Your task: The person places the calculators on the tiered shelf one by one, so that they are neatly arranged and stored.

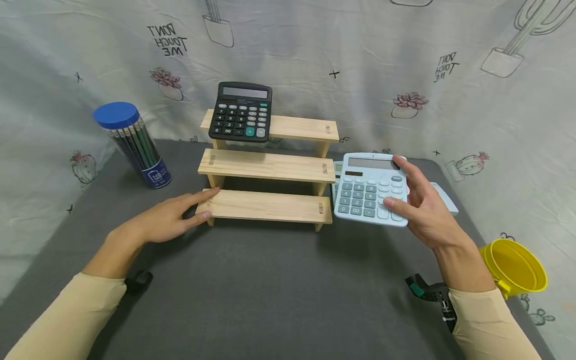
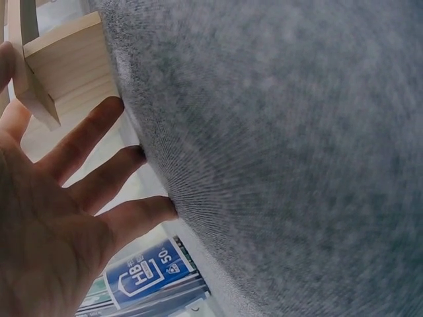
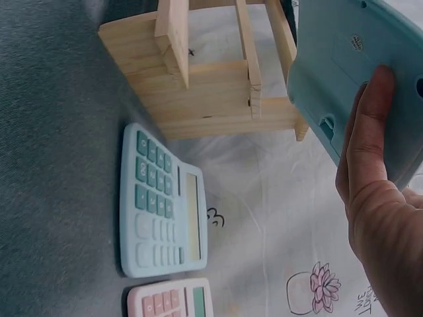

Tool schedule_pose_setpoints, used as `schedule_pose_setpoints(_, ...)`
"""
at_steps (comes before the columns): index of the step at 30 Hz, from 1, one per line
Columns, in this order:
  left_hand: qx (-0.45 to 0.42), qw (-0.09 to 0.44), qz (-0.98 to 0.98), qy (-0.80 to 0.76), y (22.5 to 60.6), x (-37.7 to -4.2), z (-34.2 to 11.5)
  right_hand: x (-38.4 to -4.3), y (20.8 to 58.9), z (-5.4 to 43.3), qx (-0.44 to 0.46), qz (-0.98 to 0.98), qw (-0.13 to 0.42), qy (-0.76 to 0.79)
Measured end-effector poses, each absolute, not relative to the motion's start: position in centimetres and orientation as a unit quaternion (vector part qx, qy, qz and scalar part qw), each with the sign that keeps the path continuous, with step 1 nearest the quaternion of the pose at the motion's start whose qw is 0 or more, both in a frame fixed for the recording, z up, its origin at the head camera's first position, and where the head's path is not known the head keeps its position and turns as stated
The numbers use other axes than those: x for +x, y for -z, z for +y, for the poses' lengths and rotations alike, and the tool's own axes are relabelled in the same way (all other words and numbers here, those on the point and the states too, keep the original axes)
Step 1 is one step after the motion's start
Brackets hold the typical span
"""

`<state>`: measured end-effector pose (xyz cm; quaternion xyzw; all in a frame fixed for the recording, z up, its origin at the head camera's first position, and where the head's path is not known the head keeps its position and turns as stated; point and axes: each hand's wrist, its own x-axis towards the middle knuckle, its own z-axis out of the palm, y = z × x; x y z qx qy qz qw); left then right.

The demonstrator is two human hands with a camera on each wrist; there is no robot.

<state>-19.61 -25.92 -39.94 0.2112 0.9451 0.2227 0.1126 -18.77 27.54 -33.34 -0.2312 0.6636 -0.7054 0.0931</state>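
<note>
My right hand grips a light blue calculator by its right side, thumb on the keys and fingers against its back. It is raised off the table, right of a three-tier wooden rack. At the rack's lowest shelf, my left hand touches the left end with index finger and thumb; the other fingers are spread and fairly straight in the left wrist view. A black calculator leans face outward on the top shelf. Below the raised calculator, another light blue calculator and a pink calculator rest on the table.
A clear tub of pencils with a blue lid stands at the back left. A yellow bucket sits by the right edge. Grey cloth covers the table; a printed curtain hangs close behind.
</note>
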Motion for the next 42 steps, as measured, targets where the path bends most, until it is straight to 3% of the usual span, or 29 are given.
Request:
schedule_pose_setpoints(26,0.209,0.117,0.942,-0.234,40.0,-19.2,-26.0,-22.1,31.9,24.1,-0.228,0.669,0.091,0.702)
schedule_pose_setpoints(42,0.22,0.112,0.939,-0.238,39.6,-19.5,-25.8,-24.8,31.3,21.6,-0.243,0.649,0.052,0.719)
